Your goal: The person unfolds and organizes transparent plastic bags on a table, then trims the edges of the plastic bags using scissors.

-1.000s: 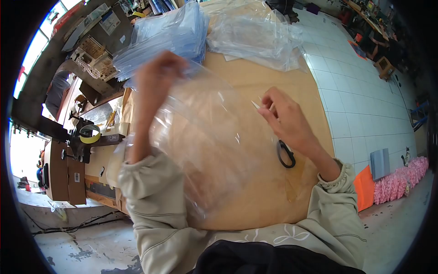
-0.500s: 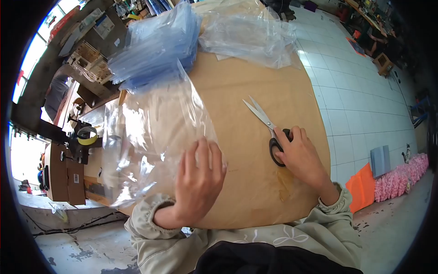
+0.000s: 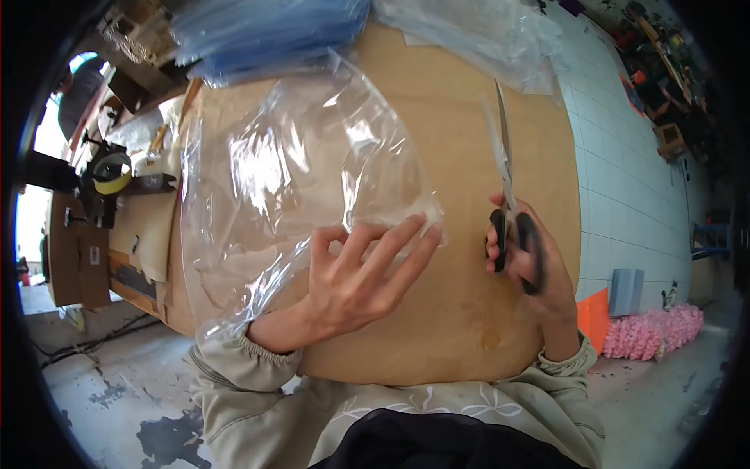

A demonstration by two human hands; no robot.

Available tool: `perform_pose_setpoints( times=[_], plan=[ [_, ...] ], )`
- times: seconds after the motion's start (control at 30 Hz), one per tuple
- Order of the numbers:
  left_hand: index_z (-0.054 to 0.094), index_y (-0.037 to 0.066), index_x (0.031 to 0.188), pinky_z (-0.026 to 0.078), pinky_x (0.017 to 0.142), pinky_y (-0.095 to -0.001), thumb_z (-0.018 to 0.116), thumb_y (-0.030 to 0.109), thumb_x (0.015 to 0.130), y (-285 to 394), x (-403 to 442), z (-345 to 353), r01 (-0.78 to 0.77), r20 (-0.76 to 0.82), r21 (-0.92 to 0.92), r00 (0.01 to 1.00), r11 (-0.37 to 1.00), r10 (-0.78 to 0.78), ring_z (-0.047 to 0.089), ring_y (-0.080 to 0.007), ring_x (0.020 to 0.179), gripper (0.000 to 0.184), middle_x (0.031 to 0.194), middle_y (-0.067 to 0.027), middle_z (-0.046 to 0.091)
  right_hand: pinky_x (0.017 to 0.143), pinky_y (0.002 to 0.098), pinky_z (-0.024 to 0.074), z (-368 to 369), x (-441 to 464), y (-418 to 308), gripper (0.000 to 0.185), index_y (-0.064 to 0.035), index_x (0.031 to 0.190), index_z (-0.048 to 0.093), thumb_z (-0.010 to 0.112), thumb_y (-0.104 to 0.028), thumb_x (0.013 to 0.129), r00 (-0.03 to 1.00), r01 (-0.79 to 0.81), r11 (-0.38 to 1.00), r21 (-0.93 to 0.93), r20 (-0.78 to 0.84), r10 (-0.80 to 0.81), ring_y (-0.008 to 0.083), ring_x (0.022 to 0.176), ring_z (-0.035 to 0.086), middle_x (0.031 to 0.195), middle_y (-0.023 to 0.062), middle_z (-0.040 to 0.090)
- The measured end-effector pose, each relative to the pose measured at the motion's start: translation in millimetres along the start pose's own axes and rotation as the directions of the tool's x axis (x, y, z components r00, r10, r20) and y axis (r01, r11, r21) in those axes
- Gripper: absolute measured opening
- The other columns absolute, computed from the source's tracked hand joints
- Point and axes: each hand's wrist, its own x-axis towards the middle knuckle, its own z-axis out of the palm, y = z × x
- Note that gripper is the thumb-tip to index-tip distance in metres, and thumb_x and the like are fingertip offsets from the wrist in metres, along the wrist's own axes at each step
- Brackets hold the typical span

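A clear plastic bag or sheet [image 3: 266, 164] lies on the brown table [image 3: 461, 313], creased and shiny. My left hand [image 3: 367, 270] rests on its lower right part, fingers bent and spread, fingertips at its right edge. Over the right side of the table, my right hand [image 3: 539, 262] holds black-handled scissors [image 3: 508, 168] by the handles. Their blades point away from me and stand slightly apart. The hand and handles are a little blurred.
Stacked bluish plastic sheets [image 3: 273, 35] lie at the back left, more clear plastic [image 3: 484, 39] at the back right. A tape roll [image 3: 112, 173] sits in a holder at left. Beyond it, a person [image 3: 80, 94] is partly visible. Pink material [image 3: 652, 332] lies on the floor.
The scissors, lying on the table before, are now lifted in my right hand with blades turned forward. My left hand has moved slightly up and right over the plastic. The view has shifted.
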Motion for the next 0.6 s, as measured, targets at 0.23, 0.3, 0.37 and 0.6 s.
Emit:
perform_pose_setpoints(
  times=[0.23,0.3,0.37,0.6],
  plan=[
    [0.071,0.018,0.094,0.029,0.071,-0.0289,0.066,0.016,0.072,1.1,11.0,6.0,0.034,-0.233,0.116,0.972,0.993,-0.006,0.053,-0.0040,0.065,0.023,0.095,0.0088,0.066,0.070,0.0261,0.0464,32.9,-23.9,11.9,0.068,0.0009,0.108,0.044,0.081,-0.037,0.066,0.991,-0.039,0.978,-0.206,-0.131,0.012,0.0146,0.079,0.053,0.092,0.0067,0.051],
    [0.072,0.019,0.091,0.028,0.074,-0.0297,0.065,0.014,0.073,2.7,11.1,8.7,0.046,-0.289,0.108,0.957,0.993,-0.013,0.053,-0.0019,0.064,0.020,0.093,0.0091,0.066,0.069,0.0268,0.0472,40.4,-30.7,14.1,0.066,0.0005,0.108,0.045,0.081,-0.035,0.066,0.982,-0.017,0.926,-0.377,-0.183,-0.057,0.0151,0.078,0.053,0.092,0.0079,0.051],
    [0.072,0.019,0.091,0.028,0.077,-0.0316,0.063,0.016,0.075,0.4,11.4,2.5,0.032,-0.251,0.080,0.968,0.996,-0.011,0.055,-0.0010,0.064,0.018,0.093,0.0090,0.067,0.067,0.0275,0.0481,42.0,-33.7,19.5,0.065,0.0000,0.108,0.045,0.081,-0.034,0.066,0.972,0.010,0.838,-0.546,-0.191,-0.137,0.0156,0.078,0.054,0.092,0.0090,0.052],
    [0.071,0.022,0.084,0.028,0.081,-0.0334,0.063,0.016,0.075,0.2,3.6,4.1,-0.013,-0.282,-0.002,0.959,1.000,0.012,0.056,-0.0015,0.066,0.013,0.095,0.0106,0.066,0.076,0.0269,0.0480,63.5,-0.6,4.8,0.047,-0.0028,0.113,0.038,0.069,-0.003,0.077,0.916,0.211,0.975,-0.062,-0.336,-0.220,0.0175,0.085,0.058,0.097,0.0160,0.058]
  ],
)
